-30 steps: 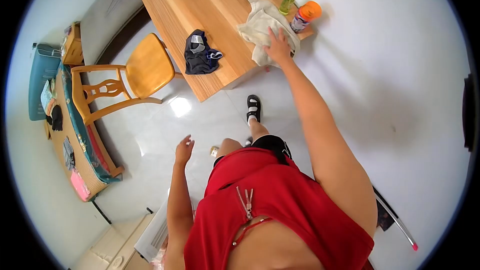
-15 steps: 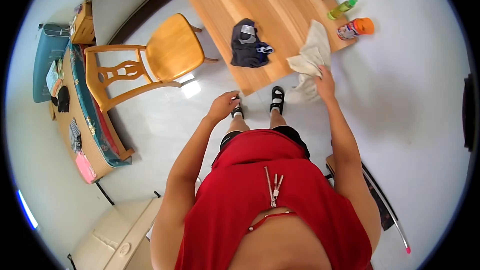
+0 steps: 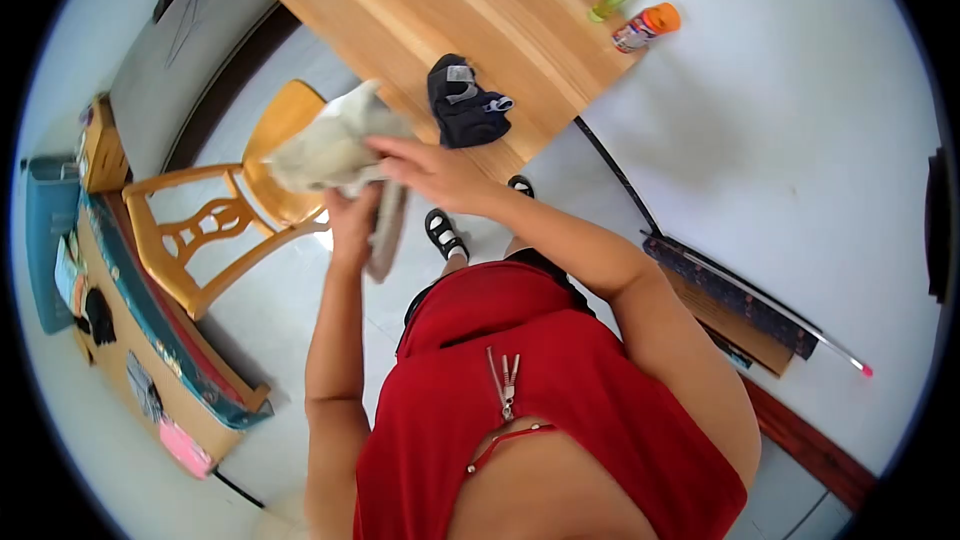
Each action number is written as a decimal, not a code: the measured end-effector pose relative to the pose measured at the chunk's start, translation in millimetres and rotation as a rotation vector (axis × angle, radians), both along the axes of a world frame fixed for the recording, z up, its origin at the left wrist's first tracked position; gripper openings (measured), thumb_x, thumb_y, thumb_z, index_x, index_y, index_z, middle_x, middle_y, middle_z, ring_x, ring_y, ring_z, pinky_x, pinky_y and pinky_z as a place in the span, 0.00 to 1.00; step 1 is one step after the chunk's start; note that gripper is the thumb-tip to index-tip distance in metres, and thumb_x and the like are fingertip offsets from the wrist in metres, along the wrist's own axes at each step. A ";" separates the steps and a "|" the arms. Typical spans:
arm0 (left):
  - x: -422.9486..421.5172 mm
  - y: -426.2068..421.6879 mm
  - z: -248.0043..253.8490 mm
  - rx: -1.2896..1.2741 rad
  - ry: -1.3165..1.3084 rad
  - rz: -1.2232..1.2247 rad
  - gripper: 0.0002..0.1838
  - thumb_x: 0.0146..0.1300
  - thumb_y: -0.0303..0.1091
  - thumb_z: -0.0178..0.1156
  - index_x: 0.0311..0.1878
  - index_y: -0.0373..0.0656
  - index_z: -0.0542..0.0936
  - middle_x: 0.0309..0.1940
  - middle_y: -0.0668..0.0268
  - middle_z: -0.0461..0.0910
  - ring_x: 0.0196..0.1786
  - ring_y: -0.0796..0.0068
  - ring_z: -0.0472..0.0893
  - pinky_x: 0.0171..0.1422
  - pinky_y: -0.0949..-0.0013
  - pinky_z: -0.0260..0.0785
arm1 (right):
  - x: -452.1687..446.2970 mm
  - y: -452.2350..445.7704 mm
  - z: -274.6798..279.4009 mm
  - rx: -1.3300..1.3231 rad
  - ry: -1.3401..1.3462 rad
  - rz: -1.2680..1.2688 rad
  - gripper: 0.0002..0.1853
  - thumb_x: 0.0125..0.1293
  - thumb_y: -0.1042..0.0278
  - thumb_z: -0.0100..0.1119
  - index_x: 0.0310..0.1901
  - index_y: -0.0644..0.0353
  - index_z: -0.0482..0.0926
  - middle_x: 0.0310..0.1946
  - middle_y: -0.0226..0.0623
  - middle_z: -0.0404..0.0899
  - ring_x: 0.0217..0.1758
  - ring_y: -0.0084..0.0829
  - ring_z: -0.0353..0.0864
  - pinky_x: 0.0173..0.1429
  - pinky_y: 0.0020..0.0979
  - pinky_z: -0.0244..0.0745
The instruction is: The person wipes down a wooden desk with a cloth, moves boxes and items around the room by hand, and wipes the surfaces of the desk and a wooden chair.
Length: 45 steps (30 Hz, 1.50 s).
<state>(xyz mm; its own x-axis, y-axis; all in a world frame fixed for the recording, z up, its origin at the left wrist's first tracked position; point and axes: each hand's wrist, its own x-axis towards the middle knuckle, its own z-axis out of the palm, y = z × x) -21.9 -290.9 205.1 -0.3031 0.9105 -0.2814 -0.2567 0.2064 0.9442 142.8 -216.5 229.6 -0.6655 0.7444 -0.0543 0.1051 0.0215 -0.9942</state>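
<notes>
**Bright room, smeared cloth**

I get bright, even light, one glare patch on the floor (image 3: pixel 285 312) and a soft shadow on the wall (image 3: pixel 800 140). The cloth (image 3: pixel 340 148) blurs at the hands (image 3: pixel 432 177); the tabletop (image 3: pixel 350 0) reads sharper. Fisheye bends the edges into black corners.

Cream cloth (image 3: pixel 338 145) (blurred); crumpled, held aloft; one end dangling.

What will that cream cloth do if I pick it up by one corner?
It would probably flop, because the cream cloth bunches and folds around the left hand and right hand. It's likely light, since bare hands hold it up off the table.
</notes>
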 end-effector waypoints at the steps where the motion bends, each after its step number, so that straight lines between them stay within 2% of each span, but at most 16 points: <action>1: -18.5 1.1 4.7 0.006 0.126 0.108 0.27 0.62 0.23 0.63 0.64 0.34 0.70 0.55 0.58 0.79 0.53 0.67 0.81 0.56 0.64 0.77 | -17.1 3.6 -10.4 0.070 -0.003 0.071 0.24 0.78 0.60 0.50 0.71 0.58 0.68 0.60 0.43 0.76 0.63 0.35 0.76 0.65 0.33 0.71; 4: -104.7 4.8 -38.1 0.112 0.277 0.219 0.27 0.63 0.30 0.66 0.64 0.34 0.70 0.57 0.59 0.77 0.57 0.68 0.78 0.64 0.65 0.69 | -45.5 9.4 -36.8 0.326 -0.104 0.049 0.27 0.72 0.59 0.58 0.70 0.55 0.69 0.64 0.49 0.71 0.62 0.43 0.77 0.65 0.37 0.72; 5: -137.6 8.6 -56.9 -0.002 0.398 0.152 0.33 0.63 0.33 0.66 0.69 0.34 0.67 0.62 0.56 0.74 0.59 0.67 0.77 0.65 0.65 0.69 | -47.5 10.1 -42.8 0.411 -0.160 0.020 0.28 0.71 0.58 0.60 0.70 0.55 0.69 0.65 0.50 0.70 0.62 0.45 0.77 0.65 0.38 0.72; 6: -150.9 11.2 -66.3 -0.096 0.389 0.220 0.37 0.63 0.35 0.67 0.72 0.35 0.63 0.65 0.55 0.72 0.61 0.65 0.76 0.66 0.65 0.68 | -46.7 16.4 -56.4 0.394 -0.235 0.016 0.29 0.68 0.58 0.62 0.69 0.54 0.71 0.68 0.50 0.66 0.66 0.49 0.72 0.69 0.47 0.68; 9: -184.9 7.4 -119.1 -0.308 0.277 0.328 0.44 0.65 0.40 0.65 0.78 0.38 0.55 0.70 0.54 0.67 0.66 0.61 0.73 0.68 0.62 0.67 | -29.3 46.1 -79.3 0.590 -0.626 -0.128 0.29 0.67 0.56 0.62 0.69 0.51 0.71 0.72 0.50 0.62 0.74 0.52 0.62 0.73 0.55 0.59; 12: -174.7 2.4 -158.0 -0.478 0.316 0.238 0.43 0.67 0.45 0.63 0.79 0.42 0.56 0.72 0.55 0.67 0.70 0.59 0.70 0.70 0.57 0.65 | -5.5 72.5 -135.6 0.759 -0.879 -0.442 0.29 0.68 0.53 0.61 0.70 0.45 0.70 0.75 0.47 0.58 0.78 0.53 0.53 0.75 0.62 0.50; 14: -157.7 0.1 -196.3 -0.516 0.293 0.131 0.40 0.67 0.45 0.62 0.78 0.42 0.59 0.71 0.54 0.68 0.70 0.60 0.70 0.70 0.57 0.64 | 13.3 72.1 -160.6 0.736 -0.882 -0.417 0.29 0.66 0.55 0.61 0.69 0.44 0.72 0.75 0.43 0.58 0.80 0.50 0.52 0.76 0.64 0.49; 17: -72.3 22.5 -155.7 -0.586 0.276 -0.005 0.38 0.68 0.44 0.62 0.76 0.39 0.62 0.70 0.52 0.70 0.70 0.59 0.69 0.72 0.59 0.62 | 35.9 62.4 -197.9 0.767 -0.881 -0.307 0.27 0.67 0.55 0.61 0.68 0.41 0.74 0.76 0.37 0.59 0.81 0.48 0.49 0.76 0.65 0.48; 22: -20.1 73.8 -184.9 -0.418 0.434 -0.217 0.37 0.70 0.44 0.60 0.76 0.36 0.61 0.72 0.49 0.66 0.71 0.55 0.68 0.75 0.58 0.59 | 68.3 60.4 -201.6 0.786 -0.956 -0.235 0.25 0.66 0.59 0.61 0.66 0.41 0.75 0.73 0.33 0.63 0.79 0.44 0.54 0.78 0.61 0.47; 29: 14.9 169.6 -169.8 -0.204 0.277 0.024 0.39 0.73 0.44 0.56 0.78 0.36 0.53 0.76 0.47 0.57 0.77 0.53 0.61 0.75 0.57 0.59 | 174.6 106.3 -213.9 0.716 -1.087 -0.579 0.27 0.67 0.57 0.60 0.68 0.42 0.72 0.74 0.34 0.62 0.78 0.49 0.55 0.79 0.55 0.49; 32: 3.0 210.8 -234.6 -0.289 0.630 0.195 0.39 0.73 0.50 0.52 0.80 0.41 0.52 0.74 0.46 0.60 0.71 0.48 0.67 0.71 0.55 0.65 | 177.4 166.3 -221.7 0.731 -1.001 -0.687 0.26 0.69 0.55 0.59 0.69 0.43 0.72 0.75 0.38 0.61 0.78 0.52 0.55 0.79 0.53 0.51; 35: 44.2 237.1 -173.5 -0.686 0.969 0.217 0.40 0.73 0.59 0.47 0.81 0.48 0.51 0.70 0.44 0.63 0.66 0.44 0.72 0.66 0.51 0.69 | 167.8 242.9 -236.3 0.755 -0.972 -0.806 0.27 0.68 0.54 0.59 0.69 0.44 0.72 0.75 0.42 0.61 0.77 0.53 0.56 0.78 0.55 0.52; 36: 36.6 238.2 -209.1 -0.658 1.092 0.314 0.42 0.71 0.66 0.43 0.81 0.53 0.51 0.67 0.43 0.65 0.61 0.43 0.75 0.64 0.48 0.70 | 162.8 264.9 -240.5 0.764 -0.980 -0.797 0.28 0.68 0.53 0.59 0.69 0.44 0.72 0.74 0.42 0.61 0.77 0.54 0.56 0.78 0.55 0.51; 39: 55.5 250.9 -179.0 -0.806 1.044 0.303 0.43 0.71 0.66 0.43 0.81 0.53 0.49 0.67 0.43 0.65 0.61 0.45 0.75 0.63 0.49 0.71 | 144.4 314.3 -243.1 0.791 -0.917 -0.786 0.28 0.68 0.51 0.58 0.69 0.45 0.73 0.74 0.43 0.62 0.78 0.55 0.55 0.78 0.58 0.49; 41: 57.7 250.4 -184.0 -0.812 1.036 0.309 0.44 0.69 0.69 0.43 0.81 0.55 0.49 0.66 0.43 0.65 0.61 0.46 0.76 0.61 0.49 0.72 | 122.3 322.1 -234.1 0.777 -0.992 -0.736 0.26 0.69 0.50 0.56 0.67 0.46 0.74 0.73 0.45 0.63 0.76 0.55 0.58 0.77 0.57 0.52; 45: 57.1 250.2 -179.6 -0.824 1.078 0.294 0.47 0.68 0.72 0.43 0.81 0.54 0.48 0.67 0.42 0.64 0.61 0.43 0.75 0.61 0.47 0.71 | 82.0 265.9 -198.0 0.879 -1.027 -0.225 0.28 0.70 0.46 0.51 0.67 0.49 0.74 0.73 0.43 0.64 0.78 0.51 0.54 0.79 0.55 0.49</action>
